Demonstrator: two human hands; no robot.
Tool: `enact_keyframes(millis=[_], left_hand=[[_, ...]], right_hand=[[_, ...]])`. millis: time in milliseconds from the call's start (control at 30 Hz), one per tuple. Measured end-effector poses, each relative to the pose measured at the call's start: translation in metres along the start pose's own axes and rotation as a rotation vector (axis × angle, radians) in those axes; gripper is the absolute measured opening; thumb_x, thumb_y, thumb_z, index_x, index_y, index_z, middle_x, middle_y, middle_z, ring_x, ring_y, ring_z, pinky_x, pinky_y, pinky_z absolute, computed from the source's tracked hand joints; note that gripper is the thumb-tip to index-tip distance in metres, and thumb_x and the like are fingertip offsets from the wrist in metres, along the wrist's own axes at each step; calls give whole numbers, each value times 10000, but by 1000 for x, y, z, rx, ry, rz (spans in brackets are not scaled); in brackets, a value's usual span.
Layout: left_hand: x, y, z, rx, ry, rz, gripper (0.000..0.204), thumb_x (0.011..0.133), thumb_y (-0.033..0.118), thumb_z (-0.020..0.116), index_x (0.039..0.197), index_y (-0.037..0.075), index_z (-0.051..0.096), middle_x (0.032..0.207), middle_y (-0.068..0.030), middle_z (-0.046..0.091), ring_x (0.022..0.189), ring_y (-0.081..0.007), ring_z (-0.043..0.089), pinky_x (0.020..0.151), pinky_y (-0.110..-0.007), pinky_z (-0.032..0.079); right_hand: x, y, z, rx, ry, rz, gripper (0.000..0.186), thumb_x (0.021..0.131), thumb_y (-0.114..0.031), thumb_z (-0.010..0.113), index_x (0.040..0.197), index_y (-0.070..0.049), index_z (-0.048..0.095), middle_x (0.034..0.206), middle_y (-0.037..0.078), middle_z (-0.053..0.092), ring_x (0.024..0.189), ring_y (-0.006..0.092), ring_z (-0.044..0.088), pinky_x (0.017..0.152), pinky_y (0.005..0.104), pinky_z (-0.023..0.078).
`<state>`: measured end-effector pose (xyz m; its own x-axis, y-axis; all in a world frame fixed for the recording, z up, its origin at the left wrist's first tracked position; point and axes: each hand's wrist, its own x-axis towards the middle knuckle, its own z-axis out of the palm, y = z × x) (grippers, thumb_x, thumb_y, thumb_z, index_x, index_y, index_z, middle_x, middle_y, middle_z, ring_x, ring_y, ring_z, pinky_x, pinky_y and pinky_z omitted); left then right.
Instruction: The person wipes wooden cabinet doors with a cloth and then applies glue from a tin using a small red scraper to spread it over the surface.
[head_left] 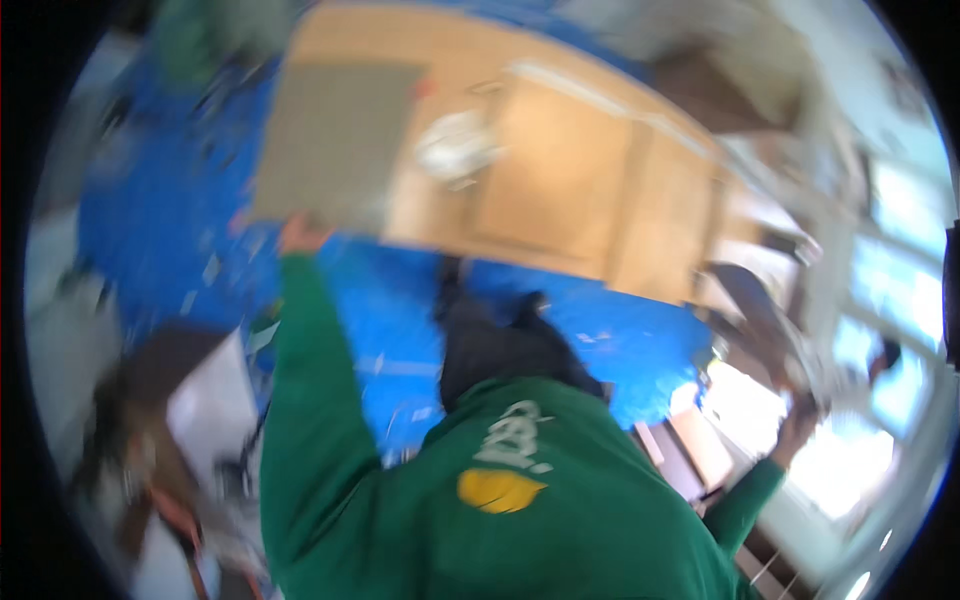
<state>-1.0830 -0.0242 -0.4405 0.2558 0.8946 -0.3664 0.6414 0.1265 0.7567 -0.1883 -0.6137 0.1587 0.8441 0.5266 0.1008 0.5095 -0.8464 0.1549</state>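
Note:
My left hand [303, 236] is at the near edge of a grey square panel [335, 148] on the wooden work surface [445, 215]; motion blur hides its fingers. My right hand [795, 430] is raised at the right, closed on a long grey-brown object [760, 310] that I cannot make out clearly. A small white bundle [455, 145] lies right of the grey panel, beside two flat light-wood boards [550, 175].
Blue sheeting [160, 190] covers the floor around the work surface, with scattered scraps. A brown and white box-like piece [210, 400] stands at the lower left, among blurred items. Bright windows [890, 290] line the right side, with more wooden pieces [690, 450] below.

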Motion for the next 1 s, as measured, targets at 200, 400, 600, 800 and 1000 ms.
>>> enact_keyframes(millis=[200,400,600,800,1000], left_hand=[[30,-11,-18,-596,267,41,569,895,520,765,1226,58,732,1273,-142,721,1136,-408,685,957,-585,577],[15,83,-19,-1156,375,-1032,298,948,143,679,1244,134,642,1217,-51,606,1035,-270,603,751,-426,501],[-10,88,-62,-7,527,-119,269,1030,147,661,1265,22,616,1265,-66,607,966,-235,604,774,-403,502],[-4,239,-90,-1313,532,-299,307,1075,188,655,1314,-4,633,1307,-141,610,1056,-281,625,974,-484,582],[28,361,-155,-1310,390,153,362,1091,125,653,1335,-136,594,1343,-190,645,1248,-307,636,1173,-446,590]], right_hand=[[19,-9,4,2004,257,412,176,1066,-47,651,1213,51,659,1158,168,752,1048,240,749,896,316,640],[-45,14,-29,1966,561,602,168,1050,-40,667,1186,59,680,1070,166,786,988,254,794,837,331,675],[-71,56,-6,1971,601,587,111,1050,-39,669,1128,39,686,1019,138,779,912,216,776,796,309,652],[-81,93,-14,1908,689,648,126,1059,-70,673,1157,10,677,1010,98,752,910,198,739,797,287,623],[-94,195,18,2034,628,595,165,1071,-106,702,1207,-14,680,1054,85,735,958,192,720,771,280,589]])
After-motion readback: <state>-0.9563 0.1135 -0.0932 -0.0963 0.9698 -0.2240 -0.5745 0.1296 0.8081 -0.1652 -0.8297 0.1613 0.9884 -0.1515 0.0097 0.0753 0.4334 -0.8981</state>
